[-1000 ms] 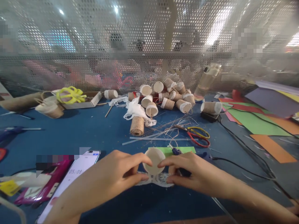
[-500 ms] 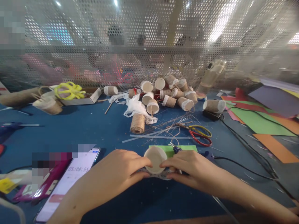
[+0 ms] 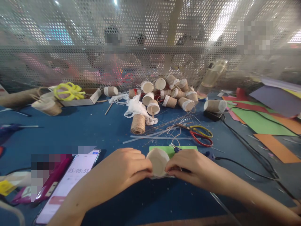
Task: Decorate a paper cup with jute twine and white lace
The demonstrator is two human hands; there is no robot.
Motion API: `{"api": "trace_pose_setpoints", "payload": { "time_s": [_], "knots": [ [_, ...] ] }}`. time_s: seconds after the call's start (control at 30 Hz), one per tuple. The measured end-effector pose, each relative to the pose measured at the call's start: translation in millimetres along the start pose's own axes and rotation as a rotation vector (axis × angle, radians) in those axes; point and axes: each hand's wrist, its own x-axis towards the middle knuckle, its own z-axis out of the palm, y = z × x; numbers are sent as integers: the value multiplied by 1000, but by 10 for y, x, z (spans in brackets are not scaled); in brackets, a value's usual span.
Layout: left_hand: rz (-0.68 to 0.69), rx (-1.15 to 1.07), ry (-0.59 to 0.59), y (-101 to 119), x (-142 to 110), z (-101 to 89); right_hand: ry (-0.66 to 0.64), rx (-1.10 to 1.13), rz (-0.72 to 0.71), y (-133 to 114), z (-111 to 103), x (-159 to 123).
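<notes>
A perforated metal screen (image 3: 150, 31) stands behind a blue table (image 3: 70, 131). At the table's right lie sheets of coloured paper (image 3: 256, 121). The left hand (image 3: 131, 166) pinches the left side of a pale cup (image 3: 159, 163) between thumb and fingers; the right hand (image 3: 192, 166) pinches its right side, fingertips drawn together. The cup is at the near middle of the table, its open mouth showing, with a little white trim (image 3: 168, 177) along its lower edge. A lit phone (image 3: 77, 175) lies beside the left forearm. A clear bottle (image 3: 211, 77) is near the screen, just right of a heap of brown cups (image 3: 170, 102) with white rims. Nearer lie scissors (image 3: 201, 135) with red and yellow handles, a roll of twine (image 3: 138, 124), a green strip (image 3: 190, 147) just beyond the pale cup, and thin clear sticks (image 3: 160, 137).
</notes>
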Motion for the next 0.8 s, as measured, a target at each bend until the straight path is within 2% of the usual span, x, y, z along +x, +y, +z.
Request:
{"api": "trace_pose_setpoints", "payload": {
  "time_s": [0.33,0.57,0.7,0.8],
  "knots": [
    [-22,-285,-18,66,2,-93,-26,372,120,-28,-127,-2],
    [4,-377,77,109,28,-112,-80,605,80,-39,-174,-16],
    [10,-531,128,88,-7,-108,-57,770,64,-14,-190,-50],
    [33,-655,165,71,-43,-103,-70,944,108,9,-182,-74]
  ]
}}
